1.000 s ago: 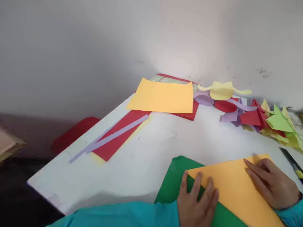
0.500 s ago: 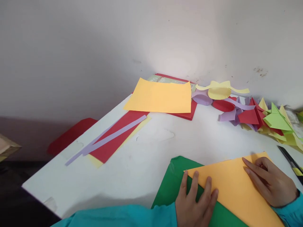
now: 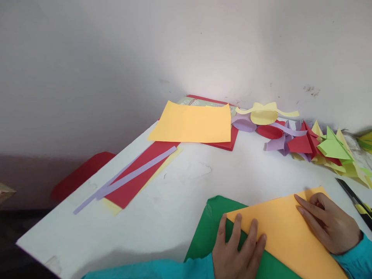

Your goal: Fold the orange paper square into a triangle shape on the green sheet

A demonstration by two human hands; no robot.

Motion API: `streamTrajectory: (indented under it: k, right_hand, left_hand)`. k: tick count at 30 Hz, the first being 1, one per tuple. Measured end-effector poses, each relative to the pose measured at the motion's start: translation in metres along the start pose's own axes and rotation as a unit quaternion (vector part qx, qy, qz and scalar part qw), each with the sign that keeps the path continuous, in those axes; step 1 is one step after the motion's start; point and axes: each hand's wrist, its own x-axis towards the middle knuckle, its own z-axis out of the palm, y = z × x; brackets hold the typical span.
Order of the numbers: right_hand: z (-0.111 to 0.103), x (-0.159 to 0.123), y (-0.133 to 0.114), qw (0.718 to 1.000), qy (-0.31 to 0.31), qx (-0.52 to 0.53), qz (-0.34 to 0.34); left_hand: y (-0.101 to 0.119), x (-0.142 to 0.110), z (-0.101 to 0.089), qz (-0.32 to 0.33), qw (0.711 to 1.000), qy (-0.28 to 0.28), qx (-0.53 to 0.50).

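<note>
Orange sheet [image 3: 286,228] flat on green sheet [image 3: 209,232], near table [image 3: 174,201] edge | left hand [image 3: 236,252] open, fingers spread on its left edge | right hand [image 3: 328,223] open, pressing far corner | no crease visible; folding looks unstarted.

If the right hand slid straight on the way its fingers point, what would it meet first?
The right hand points up-left across the orange sheet. Past the sheet's edge comes bare white table, then probably the far orange sheet on the red paper; depth is unclear.
</note>
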Motion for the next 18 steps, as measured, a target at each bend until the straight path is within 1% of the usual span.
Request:
streamTrajectory:
  k: [6, 9, 12, 14, 16, 17, 18]
  right_hand:
    - [0.000, 0.001, -0.002, 1.000, 0.002, -0.003, -0.001]
    - [0.001, 0.000, -0.001, 1.000, -0.002, 0.004, -0.002]
    - [0.001, 0.003, -0.003, 1.000, 0.012, 0.004, -0.008]
    - [-0.002, 0.007, -0.008, 1.000, 0.026, -0.003, -0.012]
    - [-0.007, 0.012, -0.015, 0.999, 0.037, -0.015, -0.019]
    - [-0.008, 0.015, -0.018, 0.999, 0.037, -0.022, -0.015]
    - [-0.010, 0.017, -0.021, 0.999, 0.031, -0.028, -0.014]
  left_hand:
    - [0.001, -0.001, 0.004, -0.016, 1.000, 0.018, 0.015]
    - [0.001, -0.002, 0.005, -0.020, 0.999, 0.003, 0.033]
    - [-0.002, -0.003, 0.004, -0.005, 0.999, -0.015, 0.038]
    - [-0.005, -0.004, 0.001, 0.007, 0.999, -0.020, 0.033]
    - [-0.012, -0.005, -0.003, 0.026, 0.999, -0.038, 0.029]
    - [-0.016, -0.005, -0.005, 0.048, 0.997, -0.050, 0.032]
    - [-0.021, -0.004, -0.007, 0.105, 0.991, -0.072, 0.040]
